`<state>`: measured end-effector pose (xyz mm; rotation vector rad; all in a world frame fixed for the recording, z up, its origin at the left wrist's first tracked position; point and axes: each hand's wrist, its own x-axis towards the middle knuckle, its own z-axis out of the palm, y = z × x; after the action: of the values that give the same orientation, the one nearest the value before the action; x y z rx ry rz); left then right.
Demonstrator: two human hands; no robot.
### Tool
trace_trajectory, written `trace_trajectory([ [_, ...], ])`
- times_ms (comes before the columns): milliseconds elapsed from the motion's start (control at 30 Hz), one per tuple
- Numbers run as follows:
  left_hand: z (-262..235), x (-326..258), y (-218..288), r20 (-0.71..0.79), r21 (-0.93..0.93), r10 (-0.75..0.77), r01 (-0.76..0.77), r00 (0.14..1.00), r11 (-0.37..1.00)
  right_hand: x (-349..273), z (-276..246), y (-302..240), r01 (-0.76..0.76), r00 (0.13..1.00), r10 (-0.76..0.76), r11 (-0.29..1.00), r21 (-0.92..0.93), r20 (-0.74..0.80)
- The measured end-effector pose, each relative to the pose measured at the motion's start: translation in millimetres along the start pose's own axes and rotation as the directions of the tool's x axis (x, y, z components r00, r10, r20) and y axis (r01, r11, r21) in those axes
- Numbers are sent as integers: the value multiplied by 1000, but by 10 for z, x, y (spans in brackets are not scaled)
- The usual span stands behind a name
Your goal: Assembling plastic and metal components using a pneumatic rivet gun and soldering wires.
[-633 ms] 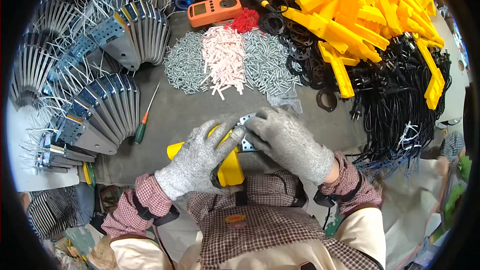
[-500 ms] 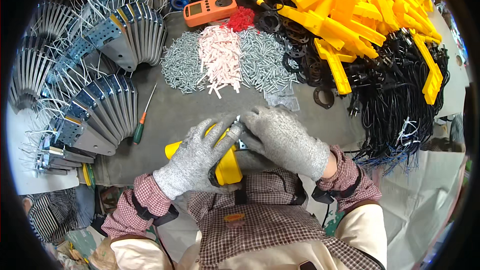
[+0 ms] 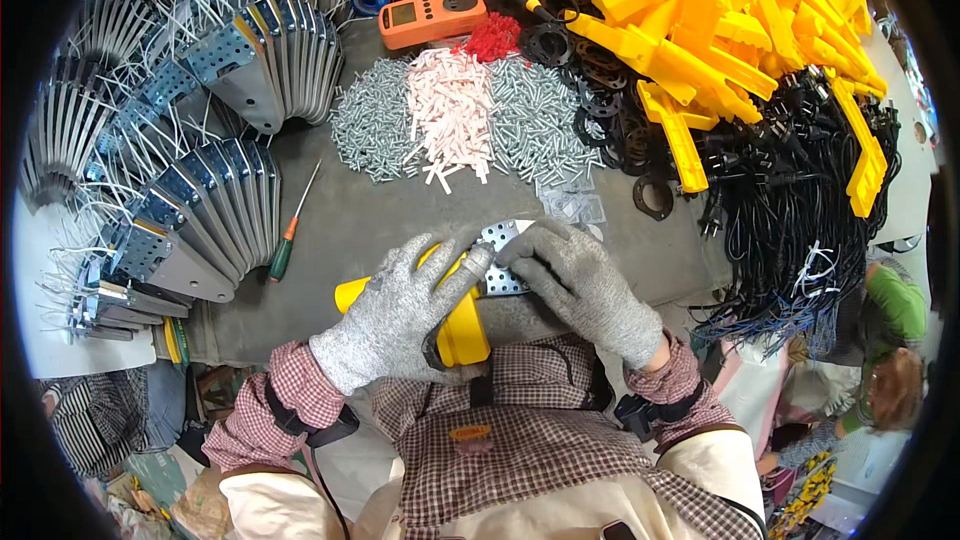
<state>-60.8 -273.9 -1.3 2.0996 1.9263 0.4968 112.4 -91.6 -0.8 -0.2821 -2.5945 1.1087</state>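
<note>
In a grey knitted glove, my left hand [image 3: 395, 305] is closed over a yellow plastic housing [image 3: 463, 330] close to my body. A perforated metal plate [image 3: 503, 281] sticks out of the housing's right side. My right hand [image 3: 590, 290], in the same kind of glove, has its fingers curled at the plate's right edge, and the fingertips pinch it there. How plate and housing join is hidden behind my left fingers. A screwdriver [image 3: 294, 230] with a green and orange handle lies left of my hands.
Piles of screws [image 3: 378, 125], pale pink sleeves [image 3: 448, 105] and black rings [image 3: 653, 197] lie beyond my hands. Metal parts with white wires [image 3: 205, 210] stand left. Yellow housings [image 3: 690, 20] and black power cords [image 3: 800, 180] heap right. An orange meter [image 3: 433, 18] lies far. Another person [image 3: 890, 340] is at right.
My right hand has drawn back to the right and slightly down, uncovering the perforated plate. My left hand stays on the yellow housing. A person has come into view at the right.
</note>
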Motion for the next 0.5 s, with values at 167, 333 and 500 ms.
trace_trajectory([
  [167,-8,-9,12,2,-29,-19,19,1000,999,-18,126,-12,132,991,-127,982,133,-46],
  [333,-25,2,46,27,-58,-49,51,998,997,-54,154,134,264,962,-257,962,69,-91],
  [500,-18,-23,48,10,-77,-52,53,999,996,-16,174,122,302,951,-301,953,-1,-74],
])
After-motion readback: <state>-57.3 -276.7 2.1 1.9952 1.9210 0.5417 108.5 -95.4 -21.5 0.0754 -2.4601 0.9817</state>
